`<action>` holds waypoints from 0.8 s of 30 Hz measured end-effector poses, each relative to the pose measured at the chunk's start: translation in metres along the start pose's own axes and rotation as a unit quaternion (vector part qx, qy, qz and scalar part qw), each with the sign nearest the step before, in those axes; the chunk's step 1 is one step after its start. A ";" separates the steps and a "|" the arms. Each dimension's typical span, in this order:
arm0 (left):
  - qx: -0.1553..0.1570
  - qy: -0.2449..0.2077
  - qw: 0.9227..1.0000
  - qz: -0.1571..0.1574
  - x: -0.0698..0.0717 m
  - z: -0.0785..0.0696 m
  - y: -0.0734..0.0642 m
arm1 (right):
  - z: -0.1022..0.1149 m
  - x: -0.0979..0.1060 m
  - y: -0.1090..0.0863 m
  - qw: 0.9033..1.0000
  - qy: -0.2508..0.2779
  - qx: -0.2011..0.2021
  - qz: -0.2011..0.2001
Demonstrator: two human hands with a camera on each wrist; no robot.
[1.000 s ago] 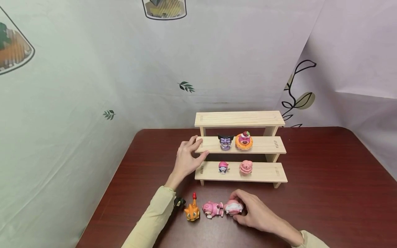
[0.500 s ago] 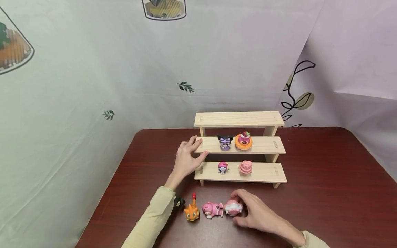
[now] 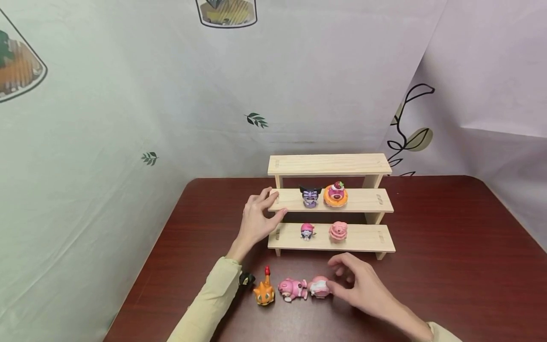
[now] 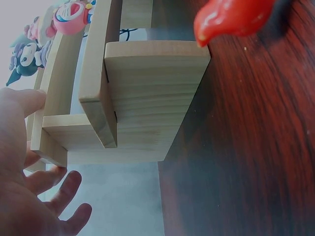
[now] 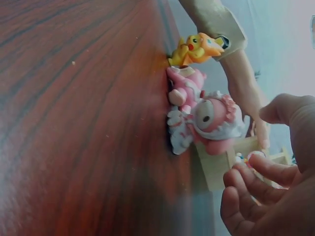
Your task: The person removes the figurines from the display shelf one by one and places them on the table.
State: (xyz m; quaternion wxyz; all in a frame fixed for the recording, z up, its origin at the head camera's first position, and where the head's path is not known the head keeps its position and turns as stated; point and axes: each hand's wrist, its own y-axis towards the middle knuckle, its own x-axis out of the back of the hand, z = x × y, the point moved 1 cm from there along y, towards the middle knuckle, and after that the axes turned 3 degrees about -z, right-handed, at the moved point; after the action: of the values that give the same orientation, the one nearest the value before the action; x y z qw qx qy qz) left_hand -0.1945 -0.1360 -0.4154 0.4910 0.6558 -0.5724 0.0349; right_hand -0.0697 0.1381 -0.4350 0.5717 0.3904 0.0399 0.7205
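Observation:
My left hand [image 3: 255, 219] grips the left end of the middle board of a three-step wooden display shelf [image 3: 363, 202], its thumb at the front edge. The left wrist view shows that hand [image 4: 22, 157] with fingertips behind the board's end. My right hand [image 3: 363, 286] hovers just right of a pink and white figurine [image 3: 318, 287], fingers loosely bent with nothing between them. In the right wrist view the figurine [image 5: 209, 118] stands on the table, apart from the fingers. A pink figurine [image 3: 292, 289] lies on its side, and left of it stands an orange-hooded figurine [image 3: 264, 293].
On the middle board stand a black and purple figurine [image 3: 310, 197] and one in an orange ring [image 3: 335, 195]. The bottom board bears a pink-capped figurine [image 3: 307, 232] and a pink rose-shaped one [image 3: 338, 231]. A dark figurine [image 3: 246, 279] is partly hidden by the left sleeve.
My right hand has let go of the pink and white figurine and drawn away to the right and slightly up. The figurine stays in nearly the same place. My left hand has not moved.

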 end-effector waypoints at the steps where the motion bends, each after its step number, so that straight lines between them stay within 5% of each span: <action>1: -0.001 0.001 1.000 0.000 0.000 0.000 0.000 | 0.001 0.002 0.001 1.000 0.003 0.000 -0.003; 11: -0.002 0.003 1.000 -0.002 -0.001 0.001 0.000 | 0.007 0.031 0.016 0.998 0.000 0.036 -0.050; 24: -0.010 0.001 1.000 -0.006 -0.001 0.002 0.000 | 0.002 0.063 0.058 0.990 -0.064 0.029 -0.124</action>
State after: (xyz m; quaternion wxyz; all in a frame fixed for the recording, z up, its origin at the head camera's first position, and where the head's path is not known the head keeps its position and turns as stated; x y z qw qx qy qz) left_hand -0.1957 -0.1363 -0.4170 0.4985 0.6543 -0.5680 0.0271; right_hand -0.1169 0.1707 -0.3717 0.6463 0.4442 0.0715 0.6163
